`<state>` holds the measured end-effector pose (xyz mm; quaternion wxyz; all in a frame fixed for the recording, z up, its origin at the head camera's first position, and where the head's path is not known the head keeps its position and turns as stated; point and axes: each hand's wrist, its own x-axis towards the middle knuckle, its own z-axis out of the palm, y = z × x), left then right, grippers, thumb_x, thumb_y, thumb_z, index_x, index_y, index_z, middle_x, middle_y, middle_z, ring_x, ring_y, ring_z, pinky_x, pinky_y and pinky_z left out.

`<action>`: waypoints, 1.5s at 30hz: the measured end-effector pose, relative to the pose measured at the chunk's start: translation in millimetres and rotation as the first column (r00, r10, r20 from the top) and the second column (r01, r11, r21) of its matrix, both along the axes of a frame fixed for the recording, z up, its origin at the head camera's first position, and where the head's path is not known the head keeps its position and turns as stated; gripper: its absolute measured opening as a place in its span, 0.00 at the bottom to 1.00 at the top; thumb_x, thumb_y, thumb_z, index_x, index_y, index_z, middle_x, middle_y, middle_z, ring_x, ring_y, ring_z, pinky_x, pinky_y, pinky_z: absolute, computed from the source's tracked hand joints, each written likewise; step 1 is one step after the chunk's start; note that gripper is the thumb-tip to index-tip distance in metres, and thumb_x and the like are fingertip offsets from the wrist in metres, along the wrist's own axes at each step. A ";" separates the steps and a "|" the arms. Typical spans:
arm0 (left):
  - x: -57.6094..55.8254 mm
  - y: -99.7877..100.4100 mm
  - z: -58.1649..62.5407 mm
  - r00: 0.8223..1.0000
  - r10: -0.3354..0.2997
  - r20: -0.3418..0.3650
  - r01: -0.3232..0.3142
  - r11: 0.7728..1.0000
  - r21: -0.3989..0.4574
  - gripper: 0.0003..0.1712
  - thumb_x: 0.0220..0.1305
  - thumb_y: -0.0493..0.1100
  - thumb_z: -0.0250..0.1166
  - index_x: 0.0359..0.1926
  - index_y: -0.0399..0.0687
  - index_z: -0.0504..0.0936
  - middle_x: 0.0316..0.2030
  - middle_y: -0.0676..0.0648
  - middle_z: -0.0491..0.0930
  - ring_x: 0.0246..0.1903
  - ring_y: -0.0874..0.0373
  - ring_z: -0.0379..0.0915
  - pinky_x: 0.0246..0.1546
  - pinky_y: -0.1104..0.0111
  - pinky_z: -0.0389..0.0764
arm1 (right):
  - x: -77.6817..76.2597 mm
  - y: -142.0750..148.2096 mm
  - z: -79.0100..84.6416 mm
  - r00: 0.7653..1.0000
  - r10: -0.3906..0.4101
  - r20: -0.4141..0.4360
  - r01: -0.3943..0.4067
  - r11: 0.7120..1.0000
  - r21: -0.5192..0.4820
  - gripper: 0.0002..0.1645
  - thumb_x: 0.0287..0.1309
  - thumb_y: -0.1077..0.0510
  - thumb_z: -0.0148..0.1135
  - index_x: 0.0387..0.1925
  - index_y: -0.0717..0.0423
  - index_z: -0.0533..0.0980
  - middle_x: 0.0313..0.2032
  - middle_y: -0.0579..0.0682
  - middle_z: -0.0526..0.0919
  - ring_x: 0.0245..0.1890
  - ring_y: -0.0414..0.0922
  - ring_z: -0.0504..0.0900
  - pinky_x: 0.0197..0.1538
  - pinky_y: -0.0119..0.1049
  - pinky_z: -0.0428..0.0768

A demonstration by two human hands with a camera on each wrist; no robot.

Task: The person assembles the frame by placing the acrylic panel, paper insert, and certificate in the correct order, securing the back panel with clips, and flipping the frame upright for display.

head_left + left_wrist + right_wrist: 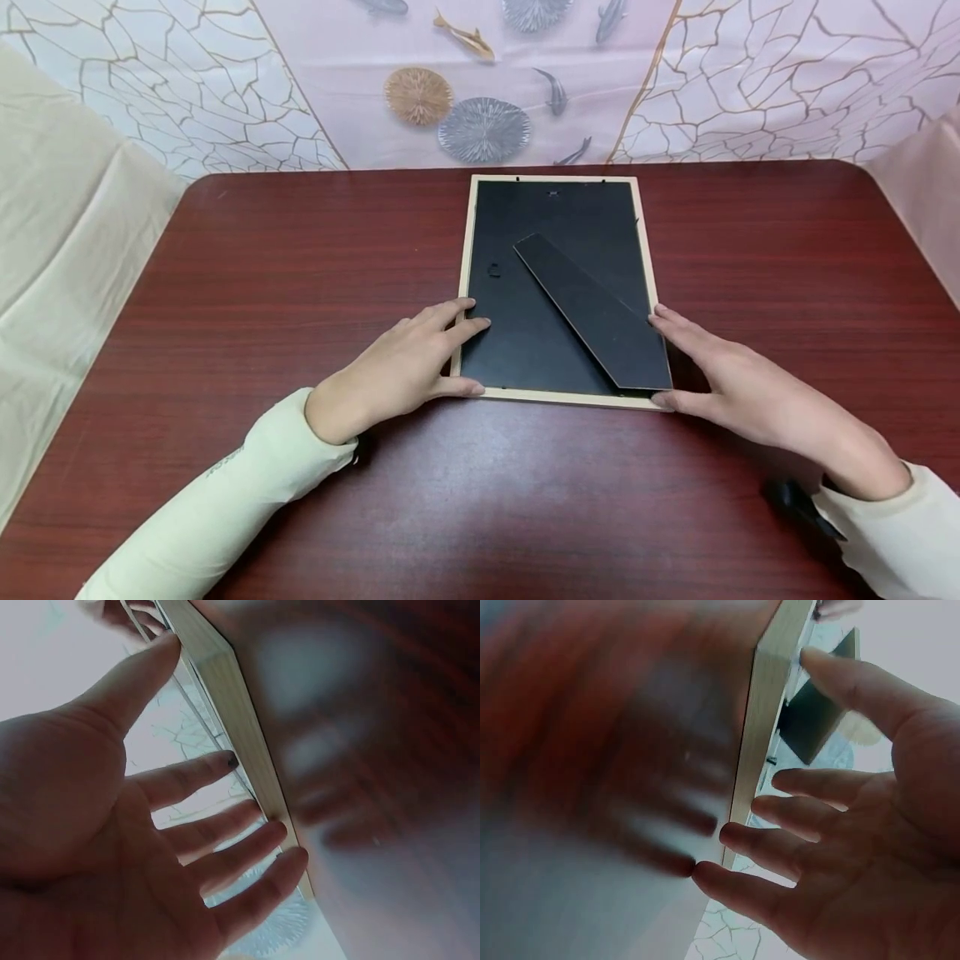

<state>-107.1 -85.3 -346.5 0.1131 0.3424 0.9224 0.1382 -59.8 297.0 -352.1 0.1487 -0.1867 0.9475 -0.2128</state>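
A picture frame (510, 350) lies face down on the table, its black backing up and its pale wooden border around it. The easel leg (600, 317) slants across the backing towards the near right corner, and in the right wrist view the leg (817, 716) stands a little off the backing. My left hand (401, 358) touches the left edge and near left corner with spread, fairly straight fingers. On the other side, my right hand (765, 400) rests its fingertips at the right edge, the thumb at the near right corner.
The dark red wooden table (300, 242) reaches out on both sides of the frame. Behind it hangs a patterned cloth (570, 50), and pale cloth (67, 250) drapes at the left. A small black object (795, 504) shows by the right sleeve.
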 end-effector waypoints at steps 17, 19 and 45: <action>-2.8 -4.4 0.7 0.996 0.033 0.079 -0.035 0.999 0.029 0.51 0.59 0.61 0.76 0.78 0.49 0.67 0.82 0.38 0.55 0.76 0.38 0.63 0.71 0.44 0.71 | 10.2 -40.3 5.5 0.978 -0.080 -0.193 0.081 0.997 -0.005 0.58 0.58 0.47 0.78 0.80 0.60 0.56 0.72 0.72 0.70 0.59 0.68 0.82 0.57 0.65 0.80; -2.4 -3.9 1.6 0.996 0.041 0.083 -0.043 0.999 0.019 0.51 0.59 0.61 0.76 0.79 0.50 0.67 0.82 0.38 0.54 0.76 0.38 0.64 0.70 0.44 0.72 | 10.6 -40.8 5.2 0.971 -0.074 -0.226 0.073 0.997 -0.009 0.58 0.57 0.49 0.78 0.80 0.60 0.57 0.68 0.73 0.74 0.53 0.68 0.86 0.53 0.65 0.82; -7.0 -1.5 4.0 0.992 0.025 0.124 -0.022 0.999 -0.029 0.56 0.60 0.61 0.76 0.80 0.43 0.62 0.82 0.35 0.48 0.78 0.39 0.59 0.72 0.46 0.70 | 16.5 -45.6 5.0 0.926 -0.038 -0.375 0.043 0.999 0.004 0.51 0.51 0.52 0.82 0.68 0.64 0.62 0.32 0.62 0.82 0.21 0.48 0.79 0.26 0.51 0.81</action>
